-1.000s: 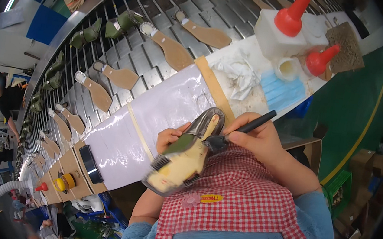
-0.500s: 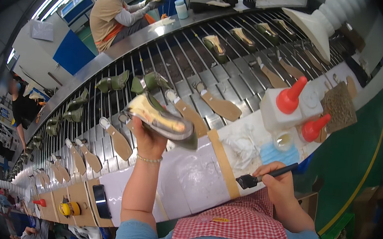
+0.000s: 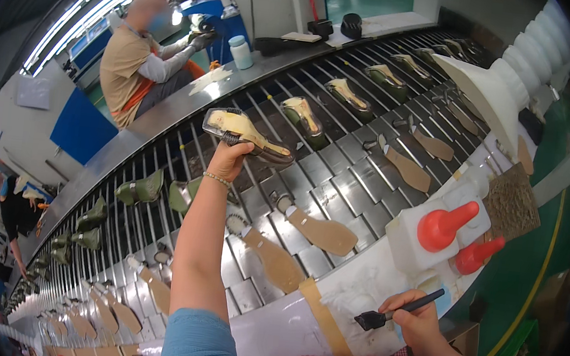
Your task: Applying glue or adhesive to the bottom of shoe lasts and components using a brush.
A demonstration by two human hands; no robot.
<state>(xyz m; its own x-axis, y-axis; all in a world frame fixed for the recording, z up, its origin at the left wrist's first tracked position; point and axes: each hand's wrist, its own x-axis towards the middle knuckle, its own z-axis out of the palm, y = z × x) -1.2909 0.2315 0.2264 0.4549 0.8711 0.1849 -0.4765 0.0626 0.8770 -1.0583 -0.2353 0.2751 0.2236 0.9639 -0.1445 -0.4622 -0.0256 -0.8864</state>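
Observation:
My left hand [image 3: 228, 161] is stretched far out over the conveyor [image 3: 356, 198], its fingers wrapped round a shoe upper on a last [image 3: 251, 134]. Its pale underside faces up and the toe points right. In my right hand [image 3: 420, 326], above the near ledge, a black-handled brush [image 3: 373, 320] is gripped with its dark bristles pointing left. Several similar uppers, such as a green one [image 3: 305, 119], lie bottom-up in a row on the far side of the conveyor. Tan soles [image 3: 324, 235] lie on the nearer side. A crumpled white cloth [image 3: 342, 296] is close to the brush.
White bottles with red nozzles [image 3: 445, 226] stand at the right of the ledge, beside a rough brown block [image 3: 512, 200]. A white ribbed hose with a hood [image 3: 509, 97] hangs over the right end. Across the conveyor a co-worker [image 3: 126, 71] sits handling something dark.
My left hand has carried the shoe upper away from me, up over the far part of the conveyor, turning it. The brush, still in my right hand, now sits lower in the view.

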